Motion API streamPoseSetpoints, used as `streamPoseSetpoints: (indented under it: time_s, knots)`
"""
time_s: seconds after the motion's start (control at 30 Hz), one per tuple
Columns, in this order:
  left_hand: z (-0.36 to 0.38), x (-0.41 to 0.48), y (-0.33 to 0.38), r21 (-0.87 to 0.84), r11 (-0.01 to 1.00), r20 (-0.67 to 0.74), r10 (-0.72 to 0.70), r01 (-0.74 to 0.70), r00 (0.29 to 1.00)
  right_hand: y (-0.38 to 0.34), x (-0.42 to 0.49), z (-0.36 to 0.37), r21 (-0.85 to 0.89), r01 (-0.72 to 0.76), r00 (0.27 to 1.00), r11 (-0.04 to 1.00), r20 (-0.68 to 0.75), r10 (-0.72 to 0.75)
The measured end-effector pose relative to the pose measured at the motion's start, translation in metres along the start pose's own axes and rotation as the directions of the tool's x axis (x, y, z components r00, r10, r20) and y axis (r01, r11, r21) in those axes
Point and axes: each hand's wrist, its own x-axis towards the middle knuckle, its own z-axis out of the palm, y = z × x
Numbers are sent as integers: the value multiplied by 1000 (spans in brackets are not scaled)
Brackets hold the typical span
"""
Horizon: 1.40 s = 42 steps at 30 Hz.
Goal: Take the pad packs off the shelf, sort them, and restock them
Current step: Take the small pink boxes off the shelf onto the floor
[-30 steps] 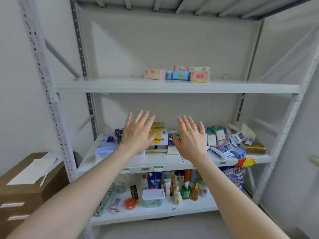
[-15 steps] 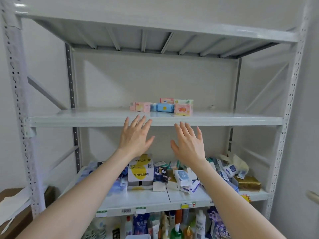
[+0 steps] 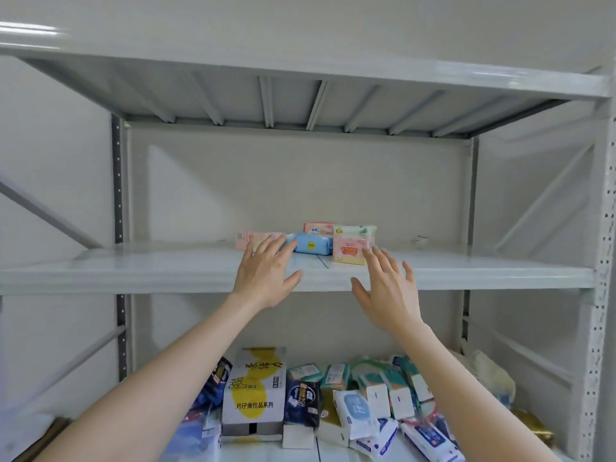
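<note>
left hand spread, half-hiding pink pack | right hand spread (grips nothing)

- Grey shelf board — a small cluster of packs lies near its middle.
- Blue pack lies flat.
- Pale pink pack sits just left of the blue pack — a pink-fronted pack sits against its right.
</note>
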Motion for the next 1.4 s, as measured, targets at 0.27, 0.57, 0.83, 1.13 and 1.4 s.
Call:
streamPoseSetpoints:
  time_s: [0.27, 0.57, 0.83, 1.13, 1.4]
  knots:
    - [53, 91, -7, -267, 963, 27, 44, -35, 999, 53, 71, 42, 189, -91, 996, 978, 1, 93]
    - [115, 176, -20, -383, 923, 105, 72, -26, 992, 96, 147, 103, 477, -190, 974, 858, 200, 104]
    - [161, 218, -20, -396, 918, 181, 77, 1, 980, 128, 178, 132, 662, -277, 949, 696, 302, 90]
    - [190, 258, 0, -503, 862, 390, 166, 58, 906, 185, 183, 114, 752, -335, 889, 568, 451, -73]
    - [208, 280, 12, -550, 819, 507, 172, 163, 844, 209, 182, 114, 793, -375, 872, 480, 477, -106]
